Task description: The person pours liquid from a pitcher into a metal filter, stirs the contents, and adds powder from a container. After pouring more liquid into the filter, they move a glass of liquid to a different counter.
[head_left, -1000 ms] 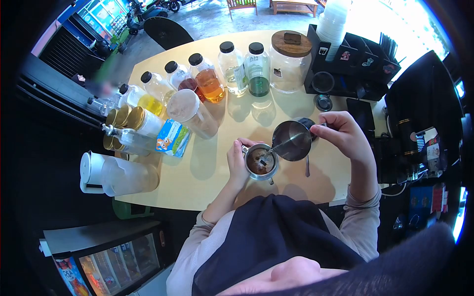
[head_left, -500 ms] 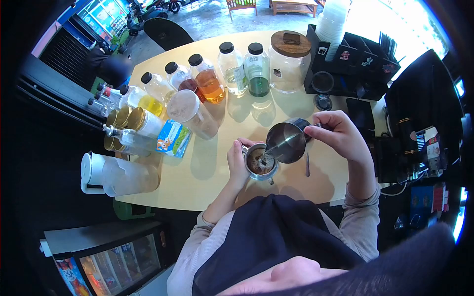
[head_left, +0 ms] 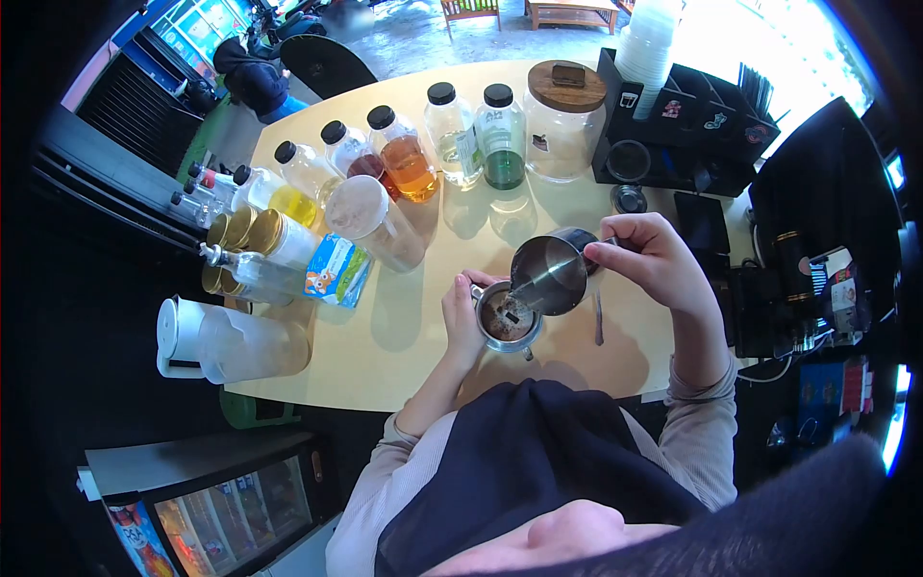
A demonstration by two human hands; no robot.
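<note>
My right hand [head_left: 639,255] grips the handle of a steel pitcher [head_left: 550,275], which is tilted over the cup. A thin clear stream runs from its rim into a metal cup [head_left: 508,337] with brown, foamy liquid and a small dark piece inside. My left hand [head_left: 464,313] is closed round the left side of this cup, at its handle. Right of the cup a spoon [head_left: 599,319] lies on the table.
Bottles with black caps [head_left: 409,163], a wooden-lidded jar [head_left: 565,125] and a black organizer [head_left: 678,130] line the table's [head_left: 385,380] far side. Jars, a milk carton [head_left: 336,269] and a white pitcher [head_left: 231,341] stand left. A person [head_left: 252,79] is beyond the table.
The steel pitcher and my right hand have shifted slightly left, with the pitcher still pouring. The person in the background has moved right and away.
</note>
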